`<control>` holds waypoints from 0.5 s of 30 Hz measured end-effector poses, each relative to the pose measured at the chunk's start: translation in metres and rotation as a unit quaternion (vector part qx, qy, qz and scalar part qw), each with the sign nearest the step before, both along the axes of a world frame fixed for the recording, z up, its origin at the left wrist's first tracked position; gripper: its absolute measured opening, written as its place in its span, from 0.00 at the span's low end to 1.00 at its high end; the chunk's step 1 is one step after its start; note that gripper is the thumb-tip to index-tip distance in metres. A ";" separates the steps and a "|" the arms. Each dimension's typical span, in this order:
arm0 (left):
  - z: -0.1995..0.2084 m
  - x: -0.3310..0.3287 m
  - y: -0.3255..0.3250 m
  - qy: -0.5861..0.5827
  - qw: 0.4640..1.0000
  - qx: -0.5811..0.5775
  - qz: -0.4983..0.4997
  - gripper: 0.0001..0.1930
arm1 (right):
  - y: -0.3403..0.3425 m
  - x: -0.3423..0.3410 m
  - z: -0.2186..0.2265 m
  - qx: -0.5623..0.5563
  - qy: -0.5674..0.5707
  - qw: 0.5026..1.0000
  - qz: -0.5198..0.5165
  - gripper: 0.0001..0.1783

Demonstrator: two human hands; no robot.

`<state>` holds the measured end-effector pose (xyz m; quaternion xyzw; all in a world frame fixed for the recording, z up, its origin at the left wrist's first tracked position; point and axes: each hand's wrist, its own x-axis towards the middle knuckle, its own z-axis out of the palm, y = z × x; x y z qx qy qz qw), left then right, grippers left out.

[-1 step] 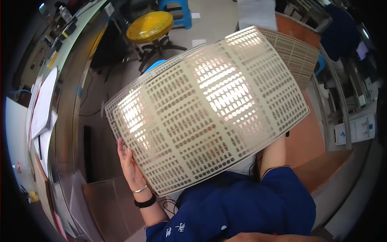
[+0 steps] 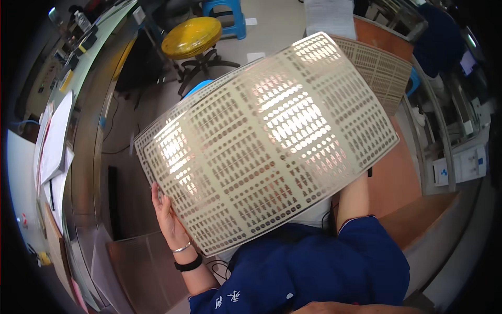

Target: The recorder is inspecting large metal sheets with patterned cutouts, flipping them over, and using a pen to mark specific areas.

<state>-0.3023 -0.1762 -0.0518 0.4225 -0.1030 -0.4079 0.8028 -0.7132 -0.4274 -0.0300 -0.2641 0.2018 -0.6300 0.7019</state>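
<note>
A large rectangular circuit board panel (image 2: 222, 152), pale with rows of small metallic pads, is held up tilted in front of me. Bright glare covers parts of its face. Along its upper left side a second edge shows, perhaps of another sheet beneath. My left hand (image 2: 166, 212) is closed on the panel's left edge, thumb at the front and the other fingers partly behind. My right forearm reaches up behind the lower right edge; the panel hides that hand, so its fingers cannot be seen.
Another patterned panel (image 2: 384, 70) lies on the reddish-brown bench (image 2: 395, 188) to the right. A yellow round stool (image 2: 192, 36) and a blue stool (image 2: 230, 18) stand ahead. Papers (image 2: 57, 138) lie along the left workbench. A white box (image 2: 460, 166) sits at far right.
The panel has shifted very slightly, and the glare on its face has changed a little. Both arms keep nearly the same place.
</note>
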 end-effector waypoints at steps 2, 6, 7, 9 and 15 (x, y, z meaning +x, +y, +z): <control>-0.007 0.002 0.003 0.007 1.000 -0.016 0.016 0.24 | -0.005 0.001 -0.004 0.015 -0.045 0.999 -0.004 0.40; -0.014 0.017 0.017 0.006 0.997 -0.045 0.065 0.22 | -0.006 0.028 0.009 0.006 -0.075 0.995 -0.059 0.38; -0.011 0.017 0.020 0.005 0.995 -0.060 0.083 0.21 | 0.002 0.038 0.027 -0.008 -0.059 0.994 -0.089 0.36; -0.007 0.014 0.019 0.002 0.993 -0.062 0.097 0.21 | 0.012 0.035 0.030 -0.014 -0.096 0.995 -0.037 0.33; -0.013 0.020 0.035 -0.045 0.987 -0.055 0.142 0.20 | 0.016 0.035 0.037 -0.042 0.046 0.998 -0.028 0.27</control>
